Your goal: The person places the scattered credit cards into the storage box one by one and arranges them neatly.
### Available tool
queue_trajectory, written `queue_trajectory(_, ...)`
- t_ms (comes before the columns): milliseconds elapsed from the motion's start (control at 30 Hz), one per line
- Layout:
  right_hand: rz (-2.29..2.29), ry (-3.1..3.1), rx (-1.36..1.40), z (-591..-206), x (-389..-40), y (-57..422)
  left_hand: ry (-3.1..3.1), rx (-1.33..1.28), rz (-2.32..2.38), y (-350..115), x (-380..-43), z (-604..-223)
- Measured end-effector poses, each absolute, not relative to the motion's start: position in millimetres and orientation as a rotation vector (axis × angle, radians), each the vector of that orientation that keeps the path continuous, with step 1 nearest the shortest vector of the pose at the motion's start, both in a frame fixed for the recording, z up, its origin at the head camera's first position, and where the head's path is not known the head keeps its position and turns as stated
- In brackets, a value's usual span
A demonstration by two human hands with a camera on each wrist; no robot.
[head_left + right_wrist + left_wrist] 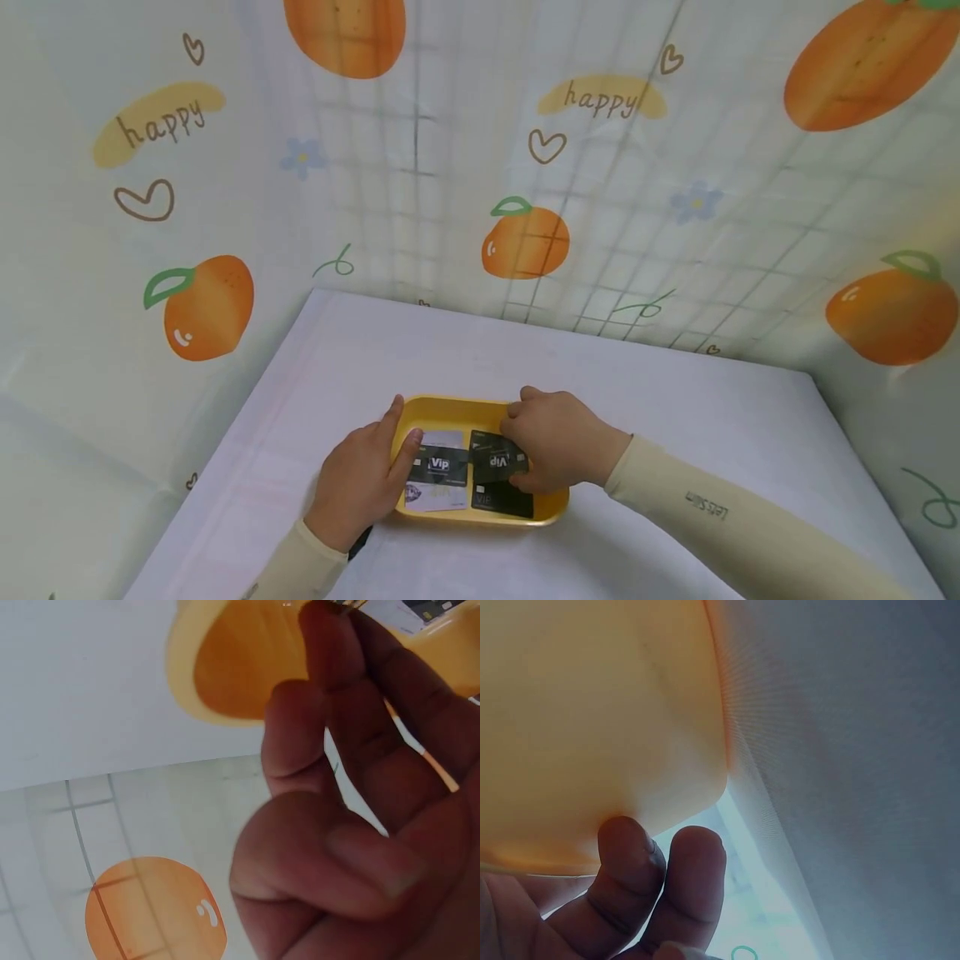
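A yellow plastic tray [450,408] sits on the table with several cards in it. My left hand [356,479] grips its left end, thumb over the rim; in the left wrist view, fingers [697,870] show beside the tray's outer wall [592,712]. My right hand [558,437] reaches over the right end and pinches a black Vip card [493,461], which lies across another black card [501,502]. On the left, a second black Vip card [441,465] lies across a pale card [435,500]. In the right wrist view the fingertips [326,622] partly hide the cards.
The table [420,342] has a plain white cover. Behind it and at both sides hang pale sheets [420,208] printed with oranges, hearts and the word happy. Grid-like lines show through the back sheet.
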State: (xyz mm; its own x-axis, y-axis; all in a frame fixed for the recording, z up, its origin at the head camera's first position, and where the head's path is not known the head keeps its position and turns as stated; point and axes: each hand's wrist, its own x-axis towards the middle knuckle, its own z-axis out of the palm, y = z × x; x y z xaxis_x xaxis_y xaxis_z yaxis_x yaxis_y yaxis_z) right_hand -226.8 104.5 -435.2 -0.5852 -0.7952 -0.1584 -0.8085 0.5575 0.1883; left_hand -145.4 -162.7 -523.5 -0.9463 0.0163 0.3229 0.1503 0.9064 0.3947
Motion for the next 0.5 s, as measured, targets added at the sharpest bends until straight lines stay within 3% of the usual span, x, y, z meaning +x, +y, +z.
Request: queue_trajectory(500, 0.342, 2.726, -1.428, -437.8, -224.5, 107.3, -2.734, -0.148, -0.638, -164.2, -142.9, -521.1)
